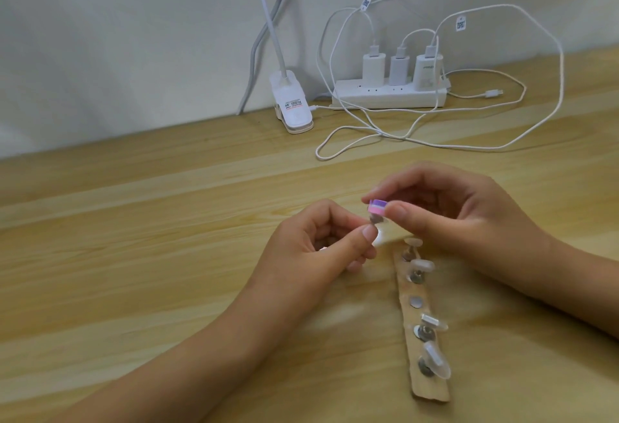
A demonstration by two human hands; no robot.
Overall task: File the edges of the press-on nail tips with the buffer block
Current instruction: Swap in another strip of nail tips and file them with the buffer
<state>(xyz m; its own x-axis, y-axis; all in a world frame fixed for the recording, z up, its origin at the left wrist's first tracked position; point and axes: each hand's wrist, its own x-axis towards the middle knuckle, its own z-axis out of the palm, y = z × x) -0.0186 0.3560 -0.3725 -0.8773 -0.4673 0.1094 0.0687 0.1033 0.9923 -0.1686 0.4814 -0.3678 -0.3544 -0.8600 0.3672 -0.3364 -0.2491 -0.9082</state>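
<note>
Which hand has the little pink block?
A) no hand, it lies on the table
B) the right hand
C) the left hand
B: the right hand pinches the pink block between thumb and fingers, just above the nail tip that the left hand holds.

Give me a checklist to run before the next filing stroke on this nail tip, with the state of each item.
1. Block pinched firmly in the right hand: ok, thumb and fingers hold it.
2. Tip held in the left hand: ok, pinched between thumb and fingers.
3. Block set against the tip's edge: cannot tell, the fingers hide where they meet.
4. Both hands raised off the strip: ok, they work above its far end.
5. Free disc on the strip to put the tip back on: ok, one is bare.
6. Other tips still on the strip: ok, four sit there.
</note>
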